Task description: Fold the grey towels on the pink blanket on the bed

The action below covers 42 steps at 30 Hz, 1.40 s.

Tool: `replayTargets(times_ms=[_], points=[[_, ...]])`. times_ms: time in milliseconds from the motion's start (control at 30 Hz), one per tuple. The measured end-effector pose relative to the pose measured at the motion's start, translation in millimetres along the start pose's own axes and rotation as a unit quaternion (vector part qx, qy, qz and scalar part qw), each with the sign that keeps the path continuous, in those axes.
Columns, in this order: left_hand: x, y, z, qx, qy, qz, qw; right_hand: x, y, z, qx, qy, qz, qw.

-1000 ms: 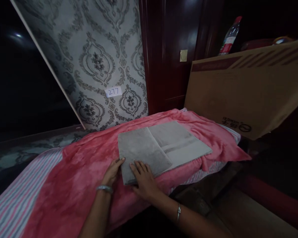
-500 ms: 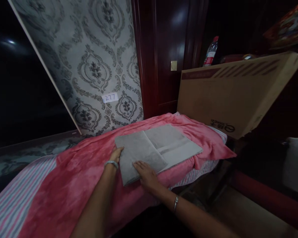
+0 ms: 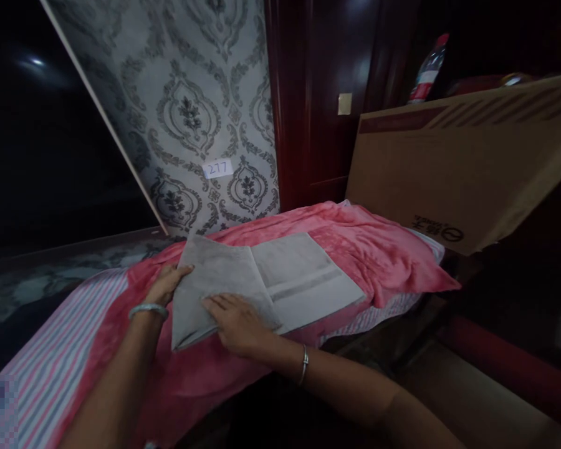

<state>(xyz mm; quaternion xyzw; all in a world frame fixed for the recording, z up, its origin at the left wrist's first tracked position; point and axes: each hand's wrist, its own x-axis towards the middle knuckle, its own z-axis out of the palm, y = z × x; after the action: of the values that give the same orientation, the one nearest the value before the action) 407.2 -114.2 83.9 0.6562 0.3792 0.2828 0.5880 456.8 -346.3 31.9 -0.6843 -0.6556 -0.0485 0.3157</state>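
A folded grey towel (image 3: 280, 277) lies on a pink blanket (image 3: 364, 243) that covers a striped sheet. My left hand (image 3: 166, 284) is at the towel's left edge, fingers curled around the upper fold and lifting it slightly. My right hand (image 3: 234, 321) lies flat on the near part of the towel, fingers stretched out and pressing down. Both wrists wear bracelets.
A large cardboard box (image 3: 458, 149) leans at the right, with a plastic bottle (image 3: 427, 68) behind it. A patterned grey wall panel (image 3: 187, 106) bears a label reading 277. Dark wooden panelling (image 3: 318, 100) stands behind. The striped sheet (image 3: 51, 355) shows at the left.
My left hand moved up the towel's left edge and took hold of the fold, raising it. My right hand slid left across the towel. The camera view shifted a little.
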Motion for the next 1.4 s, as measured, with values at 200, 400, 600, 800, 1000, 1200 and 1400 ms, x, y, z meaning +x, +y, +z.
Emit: replayTargets(times_ms=[200, 400, 600, 800, 1000, 1200, 1400], points=[[-31.9, -76.7, -38.3, 0.064, 0.012, -0.050, 0.997, -28.1, -4.4, 64.5, -0.037, -0.157, -0.032, 0.986], [-28.3, -73.9, -16.9, 0.318, 0.083, 0.088, 0.940, -11.5, 31.4, 31.0, -0.030, -0.110, 0.014, 0.993], [-52.7, -99.2, 21.7, 0.585, -0.029, 0.197, 0.786, -29.6, 73.6, 25.4, -0.087, -0.148, 0.124, 0.977], [-56.5, -108.5, 24.2, 0.615, -0.039, 0.180, 0.767, -68.2, 63.7, 28.6, -0.088, -0.113, 0.165, 0.976], [-57.3, -105.4, 24.4, 0.621, -0.041, 0.179, 0.762, -78.0, 57.8, 11.3, -0.066, -0.104, 0.198, 0.972], [-59.2, -103.7, 23.5, 0.612, -0.037, 0.181, 0.769, -84.3, 56.0, 0.1, -0.046, -0.117, 0.175, 0.976], [-59.8, -101.3, 23.7, 0.614, -0.038, 0.177, 0.768, -86.3, 63.0, -0.9, -0.013, -0.105, 0.176, 0.979]])
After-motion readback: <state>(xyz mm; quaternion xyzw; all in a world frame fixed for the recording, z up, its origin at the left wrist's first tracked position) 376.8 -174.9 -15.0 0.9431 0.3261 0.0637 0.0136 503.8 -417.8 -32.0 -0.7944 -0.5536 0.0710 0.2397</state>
